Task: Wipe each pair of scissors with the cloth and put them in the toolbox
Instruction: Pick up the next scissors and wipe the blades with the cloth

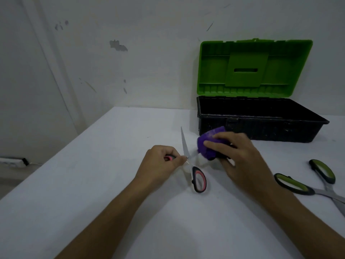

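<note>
Left hand point(160, 161) grips one scissors point(188, 161) handle, blades splayed; right hand point(231, 152) clutches the cloth point(209, 144) on the right-pointing blade, toolbox point(261, 128) just behind.

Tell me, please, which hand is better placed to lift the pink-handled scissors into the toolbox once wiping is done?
Probably the left hand: it already grips one handle of the pink-handled scissors. The right hand is holding the purple cloth on a blade, though it is nearer the open toolbox.
</note>
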Tool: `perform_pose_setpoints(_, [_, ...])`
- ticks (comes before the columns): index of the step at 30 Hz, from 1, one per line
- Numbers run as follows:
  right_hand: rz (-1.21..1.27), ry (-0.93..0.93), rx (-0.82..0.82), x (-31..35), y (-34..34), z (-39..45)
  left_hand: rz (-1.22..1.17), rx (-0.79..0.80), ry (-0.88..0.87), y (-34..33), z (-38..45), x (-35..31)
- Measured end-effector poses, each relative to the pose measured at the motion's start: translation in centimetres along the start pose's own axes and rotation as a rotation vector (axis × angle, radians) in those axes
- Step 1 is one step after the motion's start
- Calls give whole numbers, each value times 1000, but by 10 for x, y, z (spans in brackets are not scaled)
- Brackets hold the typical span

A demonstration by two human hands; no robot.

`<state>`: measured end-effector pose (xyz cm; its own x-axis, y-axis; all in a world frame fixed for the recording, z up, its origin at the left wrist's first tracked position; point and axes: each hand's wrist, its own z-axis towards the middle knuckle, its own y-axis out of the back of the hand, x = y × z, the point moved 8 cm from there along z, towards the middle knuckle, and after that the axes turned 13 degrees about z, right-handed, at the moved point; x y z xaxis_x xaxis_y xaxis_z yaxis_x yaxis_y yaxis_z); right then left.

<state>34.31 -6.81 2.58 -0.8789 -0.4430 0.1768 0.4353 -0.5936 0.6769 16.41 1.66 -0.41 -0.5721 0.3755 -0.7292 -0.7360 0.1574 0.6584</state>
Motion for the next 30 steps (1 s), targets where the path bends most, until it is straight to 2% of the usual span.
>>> perform_pose_setpoints(2, [-34, -41, -119, -10, 21, 0, -47, 30, 29, -2, 0, 0])
perform_pose_setpoints(4, [-47, 3, -206, -3, 37, -2, -75, 38, 25, -4, -1, -3])
perform_pose_setpoints(6, [-19, 115, -156, 18, 32, -3, -66, 25, 6, -5, -1, -7])
perform_pose_setpoints(8, [20, 175, -10, 33, 11, -6, -76, 20, 12, -4, -4, -9])
perform_pose_setpoints(10, [36, 124, 36, 32, -3, -6, -113, 14, 33, -1, -5, -8])
perform_pose_setpoints(16, [-34, -120, -253, 5, 33, -1, -319, 6, 64, 1, -9, -14])
perform_pose_setpoints(21, [-19, -88, -258, 21, 30, -6, -633, 75, 244, -19, -13, -8])
perform_pose_setpoints(24, [-3, -124, -325, 17, 37, -6, -797, 55, 357, -23, -13, 0])
perform_pose_setpoints(27, [8, -159, -390, 13, 45, -8, -789, 23, 397, -25, -14, 4])
perform_pose_setpoints(30, [18, -112, -341, 24, 37, -9, -830, -24, 432, -30, -15, 5])
